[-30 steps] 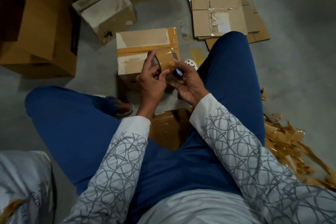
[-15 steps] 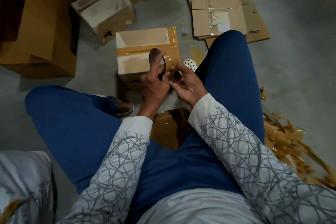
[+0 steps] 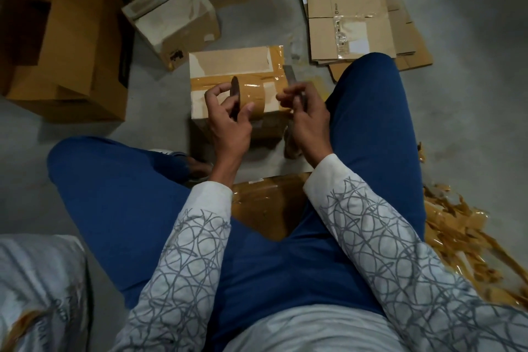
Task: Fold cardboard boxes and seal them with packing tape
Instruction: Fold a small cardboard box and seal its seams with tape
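left hand [image 3: 228, 128] grips tape [image 3: 251, 97]; right hand [image 3: 310, 123], blade [image 3: 289, 74]

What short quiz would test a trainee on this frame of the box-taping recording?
1. True or false: the left hand holds the tape roll.
2. The right hand grips: A) a marker B) a thin cutter C) nothing.
3. Fill in: the flattened cardboard lies beyond the person's ____ knee.
Key: 1 true; 2 B; 3 right.
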